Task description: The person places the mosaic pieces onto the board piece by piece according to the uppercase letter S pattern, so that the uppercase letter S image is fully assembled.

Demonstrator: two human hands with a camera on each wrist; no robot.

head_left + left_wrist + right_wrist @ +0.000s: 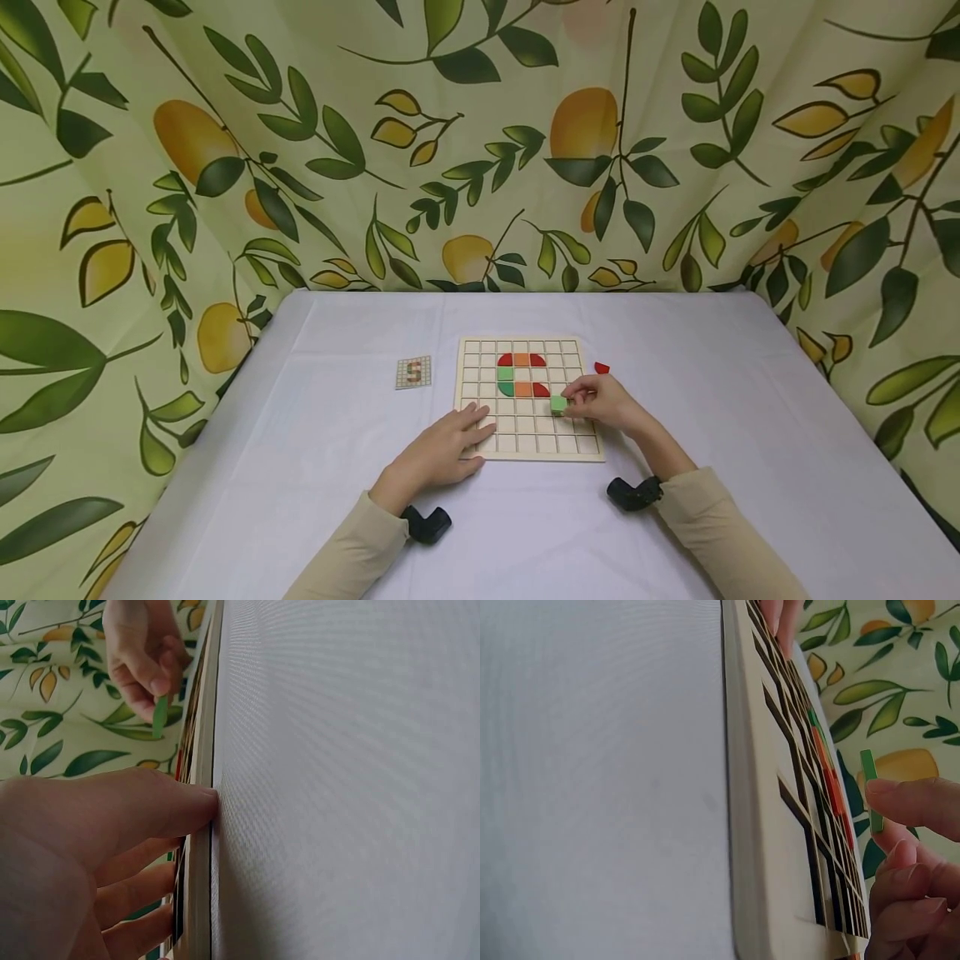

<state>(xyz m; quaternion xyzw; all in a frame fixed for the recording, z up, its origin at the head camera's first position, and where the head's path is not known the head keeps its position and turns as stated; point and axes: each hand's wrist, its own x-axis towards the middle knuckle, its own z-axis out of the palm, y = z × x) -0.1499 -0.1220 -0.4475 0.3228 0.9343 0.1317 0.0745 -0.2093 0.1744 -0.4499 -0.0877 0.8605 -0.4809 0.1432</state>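
A square wooden grid board lies on the table, with red, orange and green tiles set in its upper middle cells. Between thumb and fingers my right hand pinches a light green square tile, held above the board's right side. The right wrist view shows that tile edge-on, raised off the grid. My left hand rests on the board's lower left corner, fingers spread over the cells. Its thumb presses the near edge in the left wrist view.
A small pattern card with an S-shaped coloured design lies left of the board. One red rounded tile sits on the white tablecloth just off the board's right edge. A leaf-patterned curtain hangs behind the table.
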